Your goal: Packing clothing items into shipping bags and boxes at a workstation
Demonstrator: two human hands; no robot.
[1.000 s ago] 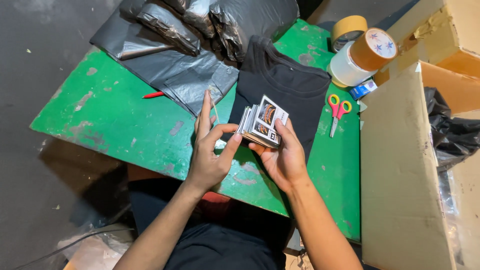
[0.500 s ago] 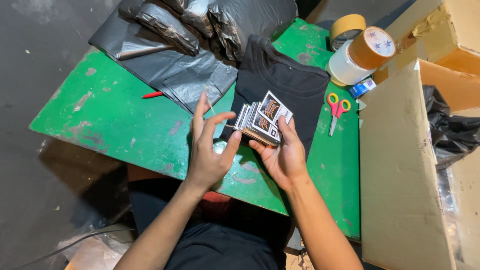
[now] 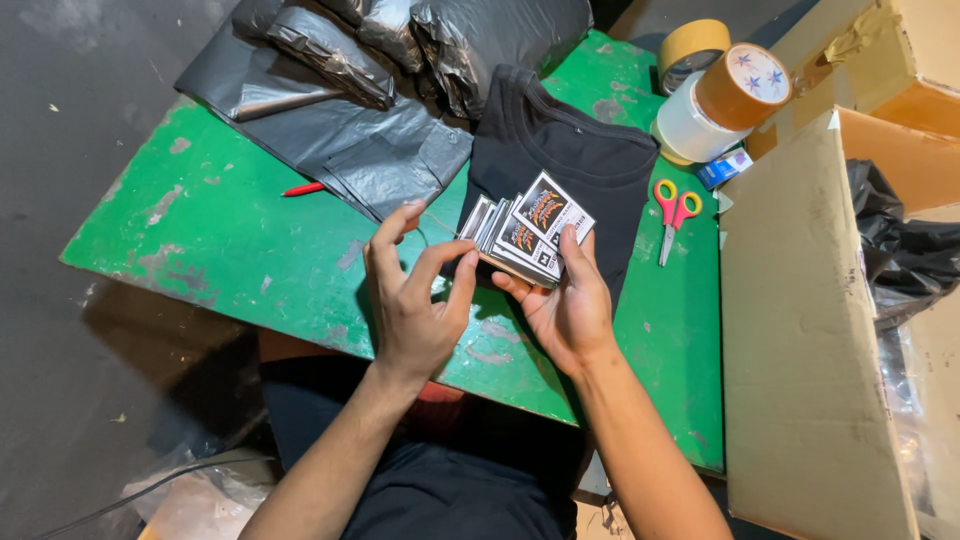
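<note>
Head cam: right hand (image 3: 565,305) gripping fanned stack of printed cards (image 3: 525,235) over folded black t-shirt (image 3: 565,160). Left hand (image 3: 410,300) just left of stack, fingers loosely curled, empty. Looks like card-picking step; next needs pinching single card.

Single head cam, looking steeply down, close over green table (image 3: 250,240), no 2nd view to overlap

A worn green table (image 3: 250,250) carries black bags (image 3: 340,140), a shirt (image 3: 570,160), scissors (image 3: 672,215), tape rolls (image 3: 720,95).
</note>
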